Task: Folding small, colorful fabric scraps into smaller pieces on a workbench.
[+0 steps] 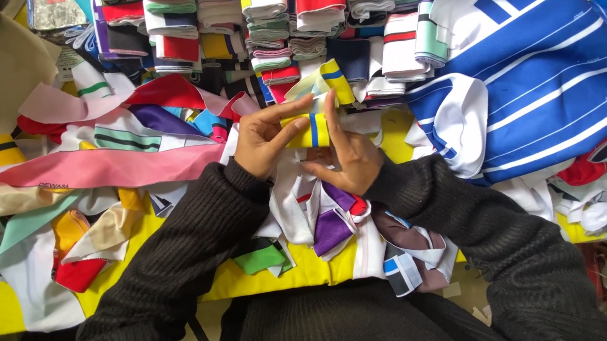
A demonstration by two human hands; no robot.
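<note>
Pinching yellow rib strip [308, 130] w/ blue stripe, both hands' grip: left hand [262, 138], right hand [348, 156].

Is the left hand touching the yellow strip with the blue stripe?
Touching: the head view shows the left hand with its fingers laid on the yellow strip.

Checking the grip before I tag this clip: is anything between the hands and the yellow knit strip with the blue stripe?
Nothing visible. The left hand and right hand both grip the yellow strip directly, held above the heap of fabric scraps.
</note>
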